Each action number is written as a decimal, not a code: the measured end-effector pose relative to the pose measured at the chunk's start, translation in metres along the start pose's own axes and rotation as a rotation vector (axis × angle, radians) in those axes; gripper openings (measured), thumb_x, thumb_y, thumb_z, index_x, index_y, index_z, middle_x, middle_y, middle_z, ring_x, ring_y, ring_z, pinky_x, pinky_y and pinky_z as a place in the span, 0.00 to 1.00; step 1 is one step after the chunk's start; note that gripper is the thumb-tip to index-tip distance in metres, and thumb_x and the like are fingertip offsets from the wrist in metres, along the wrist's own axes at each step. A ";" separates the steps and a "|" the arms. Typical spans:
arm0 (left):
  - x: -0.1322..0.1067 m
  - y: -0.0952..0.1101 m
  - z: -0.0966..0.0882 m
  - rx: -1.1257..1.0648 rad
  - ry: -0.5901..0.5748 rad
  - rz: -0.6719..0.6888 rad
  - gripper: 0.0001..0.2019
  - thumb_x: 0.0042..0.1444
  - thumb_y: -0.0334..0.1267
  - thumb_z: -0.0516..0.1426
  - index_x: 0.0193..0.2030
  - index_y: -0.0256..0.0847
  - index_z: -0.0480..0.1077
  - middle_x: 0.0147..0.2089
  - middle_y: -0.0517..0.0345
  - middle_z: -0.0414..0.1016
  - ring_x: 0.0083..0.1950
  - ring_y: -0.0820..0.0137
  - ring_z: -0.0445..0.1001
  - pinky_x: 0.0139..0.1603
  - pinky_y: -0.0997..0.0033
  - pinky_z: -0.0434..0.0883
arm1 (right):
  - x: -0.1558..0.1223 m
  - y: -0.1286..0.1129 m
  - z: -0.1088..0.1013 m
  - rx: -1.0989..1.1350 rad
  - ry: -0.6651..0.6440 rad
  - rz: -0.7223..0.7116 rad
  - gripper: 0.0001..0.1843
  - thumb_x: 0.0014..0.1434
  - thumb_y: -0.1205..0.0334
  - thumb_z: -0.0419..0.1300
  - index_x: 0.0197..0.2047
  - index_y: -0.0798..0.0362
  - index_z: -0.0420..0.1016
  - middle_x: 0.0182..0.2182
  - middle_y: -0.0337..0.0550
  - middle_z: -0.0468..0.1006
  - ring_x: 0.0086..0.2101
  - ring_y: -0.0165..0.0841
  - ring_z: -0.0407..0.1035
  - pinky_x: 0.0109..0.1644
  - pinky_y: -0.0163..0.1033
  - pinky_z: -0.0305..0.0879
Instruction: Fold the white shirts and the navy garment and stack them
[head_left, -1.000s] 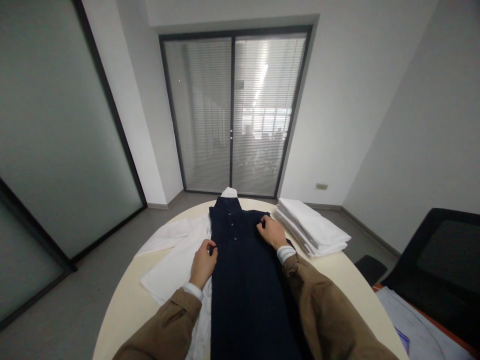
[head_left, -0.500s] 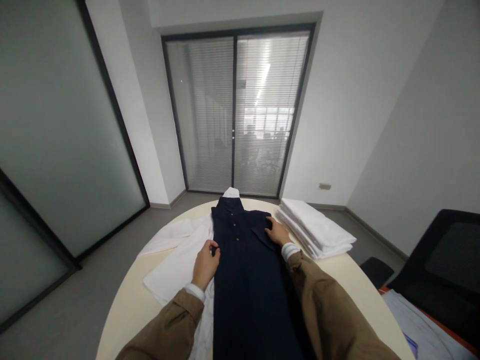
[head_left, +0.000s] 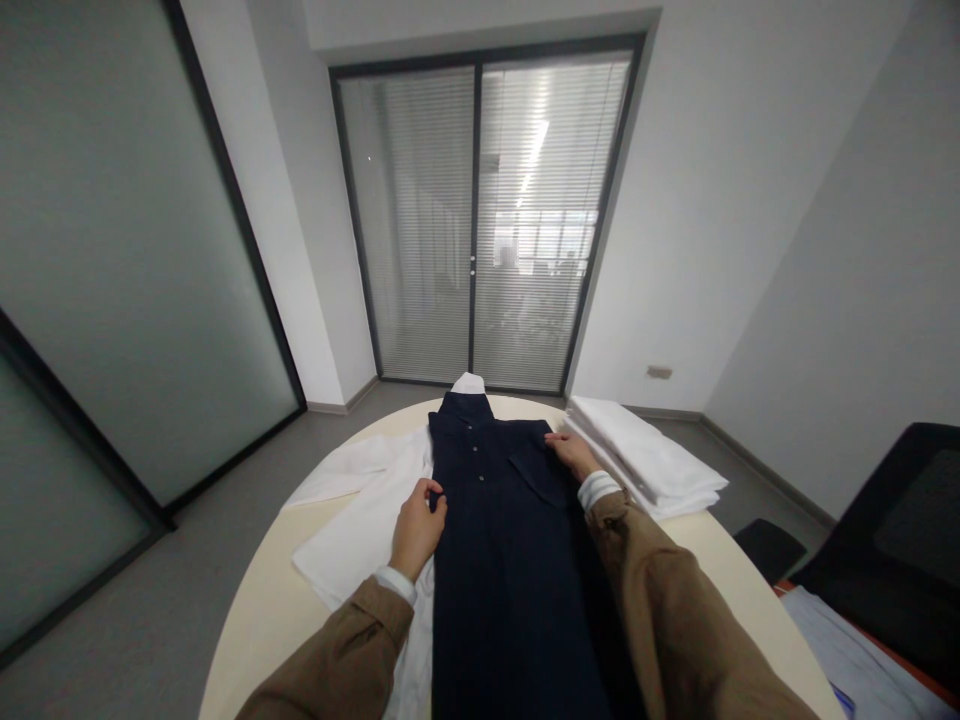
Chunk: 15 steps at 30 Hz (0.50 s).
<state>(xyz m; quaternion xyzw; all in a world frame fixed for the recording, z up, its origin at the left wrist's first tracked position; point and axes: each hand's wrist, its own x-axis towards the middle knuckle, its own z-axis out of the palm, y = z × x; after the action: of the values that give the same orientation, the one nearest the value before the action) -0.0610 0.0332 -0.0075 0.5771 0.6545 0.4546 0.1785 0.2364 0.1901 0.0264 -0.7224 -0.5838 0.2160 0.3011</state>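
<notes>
**Both hands on a dark shirt spread over the desk**

A dark shirt (head_left: 502, 560) is lying flat and buttoned down the middle of the round desk (head_left: 255, 620), its collar pointing to the far edge and its hem running towards the person. It is resting on top of a white shirt (head_left: 352, 540), which is showing along the left side and at the far collar.

The left hand (head_left: 416, 530) is sitting at the dark shirt's left edge about halfway along, its fingers curled shut on the cloth there. The right hand (head_left: 574, 452) is lying farther off on the right shoulder, fingers stretched out and apart, palm down on the fabric. Held one at each side like this, the hands seem to be keeping the cloth taut and smooth.

Just right of the right hand, a stack of folded white cloth (head_left: 652, 465) is sitting bare on the desk, not in any box or basket. A black chair (head_left: 900, 540) is standing at the far right.
</notes>
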 end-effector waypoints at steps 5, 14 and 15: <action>-0.001 0.002 -0.001 -0.011 0.012 0.007 0.04 0.56 0.34 0.56 0.39 0.44 0.69 0.38 0.55 0.76 0.44 0.63 0.76 0.44 0.69 0.68 | -0.008 -0.006 -0.005 -0.073 0.057 -0.040 0.18 0.58 0.63 0.59 0.50 0.60 0.76 0.34 0.48 0.81 0.34 0.35 0.75 0.37 0.36 0.68; -0.002 0.004 -0.002 -0.094 -0.061 0.067 0.16 0.57 0.36 0.57 0.53 0.44 0.70 0.50 0.51 0.77 0.50 0.62 0.76 0.52 0.62 0.70 | -0.048 -0.056 0.001 -0.303 0.104 -0.271 0.18 0.60 0.71 0.54 0.49 0.50 0.78 0.51 0.52 0.73 0.48 0.41 0.72 0.50 0.40 0.64; -0.002 0.005 -0.002 -0.103 -0.072 0.080 0.18 0.57 0.37 0.57 0.55 0.44 0.70 0.51 0.51 0.77 0.51 0.62 0.76 0.53 0.62 0.70 | -0.052 -0.063 0.002 -0.335 0.099 -0.289 0.18 0.61 0.71 0.52 0.50 0.50 0.77 0.51 0.53 0.72 0.47 0.41 0.72 0.49 0.41 0.64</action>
<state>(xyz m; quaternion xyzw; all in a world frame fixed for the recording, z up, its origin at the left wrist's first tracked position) -0.0592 0.0306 -0.0032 0.6088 0.5998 0.4733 0.2134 0.1786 0.1487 0.0659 -0.6809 -0.6935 0.0346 0.2329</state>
